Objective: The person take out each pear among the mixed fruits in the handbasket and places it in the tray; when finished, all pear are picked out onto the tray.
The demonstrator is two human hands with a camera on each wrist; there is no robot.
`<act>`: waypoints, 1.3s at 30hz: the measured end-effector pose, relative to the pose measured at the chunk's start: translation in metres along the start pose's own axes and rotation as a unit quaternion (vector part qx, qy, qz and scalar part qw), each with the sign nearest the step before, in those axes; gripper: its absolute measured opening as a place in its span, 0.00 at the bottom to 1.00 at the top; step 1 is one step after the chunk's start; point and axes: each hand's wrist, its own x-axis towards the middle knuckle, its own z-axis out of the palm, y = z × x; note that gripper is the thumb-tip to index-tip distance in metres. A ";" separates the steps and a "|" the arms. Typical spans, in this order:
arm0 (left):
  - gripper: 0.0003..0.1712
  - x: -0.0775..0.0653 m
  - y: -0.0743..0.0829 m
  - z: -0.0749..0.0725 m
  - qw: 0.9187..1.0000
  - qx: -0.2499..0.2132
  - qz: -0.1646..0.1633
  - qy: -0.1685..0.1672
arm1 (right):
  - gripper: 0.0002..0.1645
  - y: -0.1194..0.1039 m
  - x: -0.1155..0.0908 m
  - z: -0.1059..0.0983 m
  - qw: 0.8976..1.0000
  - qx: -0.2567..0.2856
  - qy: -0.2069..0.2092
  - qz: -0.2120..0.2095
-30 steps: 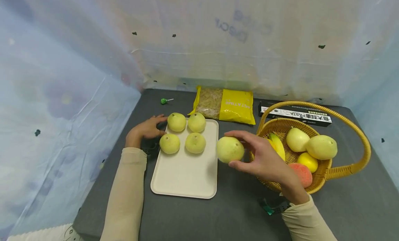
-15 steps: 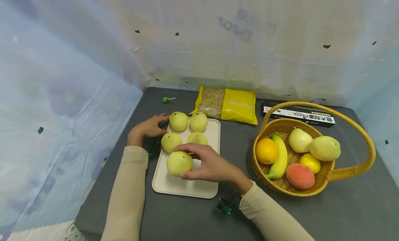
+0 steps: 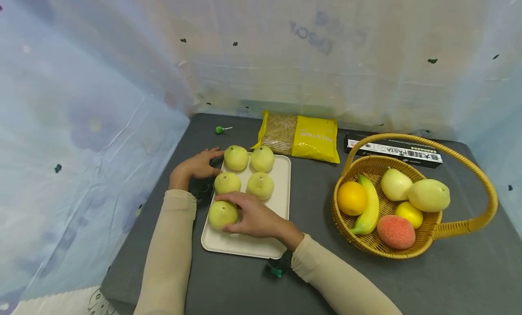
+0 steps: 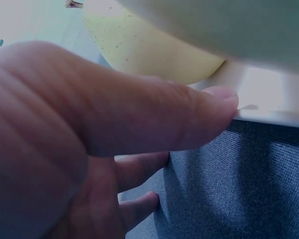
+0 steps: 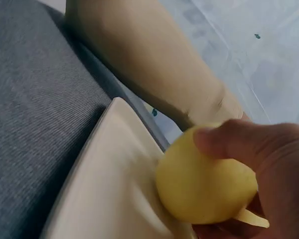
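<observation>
At lower centre of the head frame, the right hand (image 3: pixel 256 216) grips a pale yellow-green, round pear (image 3: pixel 222 215) between thumb and fingers, above the left side of a cream, rectangular tray (image 3: pixel 248 246); tray contact cannot be confirmed. At right, a golden woven basket (image 3: pixel 367 244) with an arched handle contains assorted fruit. At centre left, the left hand (image 3: pixel 198 164), digits spread, is positioned beside four matching pears (image 3: pixel 261 186), arranged two by two on the tray. At upper centre: a yellow plastic pasta bag (image 3: pixel 314 138).
</observation>
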 end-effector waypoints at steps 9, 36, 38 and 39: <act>0.44 0.003 -0.003 0.001 1.000 -0.003 0.005 0.004 | 0.45 0.007 0.001 0.004 0.998 -0.028 0.047 0.011; 0.44 0.003 -0.001 0.001 1.000 -0.009 -0.009 -0.004 | 0.39 -0.029 -0.146 -0.140 0.980 -0.100 0.172 0.028; 0.45 0.003 0.000 0.001 1.000 -0.008 -0.012 -0.004 | 0.40 -0.030 -0.169 -0.160 0.971 -0.117 0.203 0.052; 0.45 0.003 0.000 0.001 1.000 -0.008 -0.013 -0.004 | 0.40 -0.030 -0.179 -0.169 0.965 -0.132 0.219 0.065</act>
